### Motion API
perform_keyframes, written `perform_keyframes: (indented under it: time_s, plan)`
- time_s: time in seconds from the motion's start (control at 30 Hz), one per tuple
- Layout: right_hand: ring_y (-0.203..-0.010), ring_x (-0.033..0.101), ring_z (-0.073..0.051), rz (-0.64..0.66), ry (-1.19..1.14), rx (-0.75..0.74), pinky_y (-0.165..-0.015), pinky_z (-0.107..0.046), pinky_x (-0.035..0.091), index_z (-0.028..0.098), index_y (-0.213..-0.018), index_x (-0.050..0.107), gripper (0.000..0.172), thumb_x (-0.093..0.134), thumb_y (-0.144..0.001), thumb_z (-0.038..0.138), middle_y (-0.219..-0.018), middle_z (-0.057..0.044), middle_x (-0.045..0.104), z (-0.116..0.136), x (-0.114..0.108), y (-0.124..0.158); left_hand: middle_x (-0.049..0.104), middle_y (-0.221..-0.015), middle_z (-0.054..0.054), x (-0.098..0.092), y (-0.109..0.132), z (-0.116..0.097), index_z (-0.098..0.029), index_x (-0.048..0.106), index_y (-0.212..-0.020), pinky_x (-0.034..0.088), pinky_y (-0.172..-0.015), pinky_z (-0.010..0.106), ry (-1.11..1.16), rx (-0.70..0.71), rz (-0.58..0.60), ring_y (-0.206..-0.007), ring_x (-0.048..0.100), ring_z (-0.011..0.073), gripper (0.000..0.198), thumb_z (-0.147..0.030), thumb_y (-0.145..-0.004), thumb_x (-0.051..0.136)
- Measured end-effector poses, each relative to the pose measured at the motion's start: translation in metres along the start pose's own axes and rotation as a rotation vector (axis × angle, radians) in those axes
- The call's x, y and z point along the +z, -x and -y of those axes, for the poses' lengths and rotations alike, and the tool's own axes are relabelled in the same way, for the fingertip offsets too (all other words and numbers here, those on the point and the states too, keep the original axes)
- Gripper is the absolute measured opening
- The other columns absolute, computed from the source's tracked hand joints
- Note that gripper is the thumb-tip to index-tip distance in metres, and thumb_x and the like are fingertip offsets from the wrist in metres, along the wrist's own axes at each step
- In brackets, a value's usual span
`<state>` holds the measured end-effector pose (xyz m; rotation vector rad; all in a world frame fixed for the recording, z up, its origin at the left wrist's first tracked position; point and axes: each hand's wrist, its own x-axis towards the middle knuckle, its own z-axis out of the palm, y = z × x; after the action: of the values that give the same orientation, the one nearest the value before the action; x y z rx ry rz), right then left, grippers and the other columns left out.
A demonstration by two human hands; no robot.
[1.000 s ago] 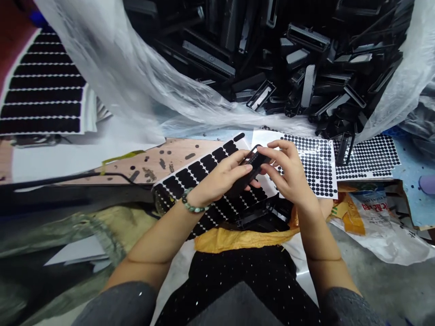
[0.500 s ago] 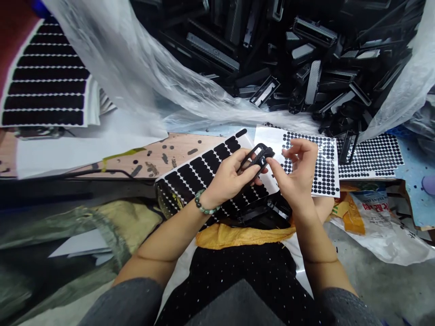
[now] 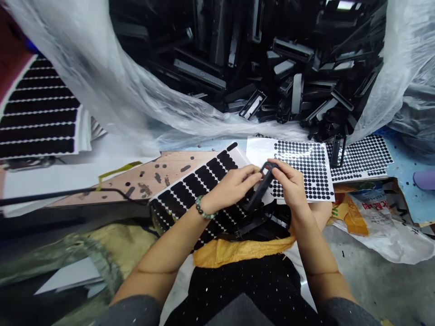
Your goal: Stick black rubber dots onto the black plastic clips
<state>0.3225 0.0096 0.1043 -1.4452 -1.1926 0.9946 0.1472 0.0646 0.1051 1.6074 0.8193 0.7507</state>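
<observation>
Left hand (image 3: 239,183) partly curled, thumb and fingers closed on the near side of a slim black part (image 3: 258,192); right hand (image 3: 289,181) pinches its upper end, thumb and fingertips nearly together. Part sits between the 2 hands, tilted, slot near its top, lower end slanting down toward the left hand's wrist side. Sheet of black strips (image 3: 195,181) runs under and left of the left hand, over the bench (image 3: 163,165) edge. White dotted sheet (image 3: 304,170) just behind and right of the right hand, 2nd dotted sheet (image 3: 369,158) farther right. More black parts (image 3: 261,226) below both hands, above a yellow cloth (image 3: 241,253). Beyond the hands, clear plastic (image 3: 170,106) surrounds a heap of black pieces (image 3: 217,81). Bead bracelet (image 3: 203,209) on left wrist.
</observation>
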Motion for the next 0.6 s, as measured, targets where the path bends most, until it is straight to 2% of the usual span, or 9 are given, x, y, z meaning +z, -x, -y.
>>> perform_keyframes:
  time_s: [0.07,0.13,0.2,0.27,0.33,0.4,0.47,0.53,0.6]
  plan:
    - [-0.095,0.071,-0.021,0.109,0.065,0.019,-0.088,-0.038,0.056,0.026,-0.101,0.077,0.031,0.061,-0.086,0.048,-0.101,-0.004,0.078,-0.001,-0.013,0.002,0.073,-0.093,0.005,-0.010,-0.029,-0.003,-0.019,0.066,-0.099,0.056,-0.071,0.032,-0.165,0.080,-0.051,-0.083,0.069,0.0196,0.026,-0.038,-0.093,0.050]
    - [-0.091,0.071,-0.020,0.178,0.174,0.020,-0.086,-0.038,0.056,0.026,-0.102,0.076,0.030,0.057,-0.088,0.045,-0.100,-0.005,0.077,-0.002,-0.022,0.000,0.071,-0.107,0.009,-0.017,-0.068,-0.003,-0.016,0.063,-0.105,0.055,-0.086,0.037,-0.292,0.129,-0.210,-0.100,0.067,0.0218,0.024,-0.031,-0.093,0.048]
    - [-0.088,0.069,-0.020,0.094,0.290,0.005,-0.085,-0.038,0.054,0.025,-0.100,0.075,0.027,0.055,-0.088,0.040,-0.097,-0.005,0.076,-0.006,-0.028,-0.009,0.069,-0.112,0.011,-0.019,-0.110,0.004,-0.014,0.062,-0.107,0.053,-0.093,0.039,-0.449,0.106,-0.261,-0.106,0.066,0.0235,0.023,-0.019,-0.087,0.052]
    - [-0.085,0.066,-0.019,-0.061,0.372,0.014,-0.082,-0.038,0.053,0.023,-0.092,0.072,0.020,0.056,-0.086,0.033,-0.093,-0.005,0.073,-0.013,-0.032,-0.025,0.068,-0.113,0.014,-0.018,-0.147,0.018,-0.012,0.063,-0.107,0.048,-0.100,0.045,-0.614,-0.002,-0.262,-0.111,0.064,0.0281,0.026,-0.014,-0.082,0.057]
    - [-0.082,0.063,-0.019,-0.149,0.404,0.050,-0.081,-0.037,0.052,0.022,-0.084,0.068,0.014,0.055,-0.084,0.026,-0.088,-0.004,0.070,-0.021,-0.033,-0.042,0.067,-0.109,0.014,-0.018,-0.174,0.034,-0.013,0.064,-0.099,0.046,-0.101,0.052,-0.709,-0.128,-0.288,-0.113,0.062,0.0335,0.022,-0.013,-0.077,0.061]
    - [-0.080,0.061,-0.018,-0.168,0.447,0.073,-0.083,-0.037,0.051,0.021,-0.080,0.064,0.012,0.053,-0.083,0.021,-0.088,-0.003,0.068,-0.027,-0.032,-0.057,0.066,-0.102,0.012,-0.024,-0.191,0.047,-0.016,0.062,-0.086,0.045,-0.101,0.055,-0.702,-0.167,-0.344,-0.114,0.061,0.0352,0.012,-0.011,-0.074,0.063]
    - [-0.080,0.060,-0.018,-0.148,0.535,0.079,-0.085,-0.037,0.050,0.021,-0.077,0.061,0.012,0.052,-0.084,0.018,-0.088,-0.004,0.066,-0.030,-0.028,-0.068,0.064,-0.098,0.008,-0.036,-0.198,0.051,-0.020,0.056,-0.077,0.042,-0.104,0.053,-0.601,-0.084,-0.411,-0.116,0.058,0.0319,0.012,-0.013,-0.075,0.066]
    - [-0.084,0.059,-0.020,-0.113,0.650,0.082,-0.087,-0.039,0.048,0.021,-0.076,0.059,0.011,0.053,-0.083,0.017,-0.089,-0.005,0.063,-0.031,-0.023,-0.075,0.062,-0.099,0.005,-0.050,-0.194,0.044,-0.022,0.050,-0.073,0.039,-0.110,0.049,-0.445,0.049,-0.470,-0.116,0.054,0.0257,0.022,-0.016,-0.074,0.072]
    - [-0.090,0.058,-0.023,-0.076,0.746,0.091,-0.089,-0.041,0.047,0.021,-0.077,0.057,0.008,0.054,-0.083,0.016,-0.091,-0.007,0.062,-0.031,-0.017,-0.081,0.061,-0.103,0.002,-0.061,-0.177,0.030,-0.023,0.048,-0.073,0.037,-0.112,0.045,-0.229,0.142,-0.494,-0.114,0.051,0.0202,0.029,-0.016,-0.073,0.076]
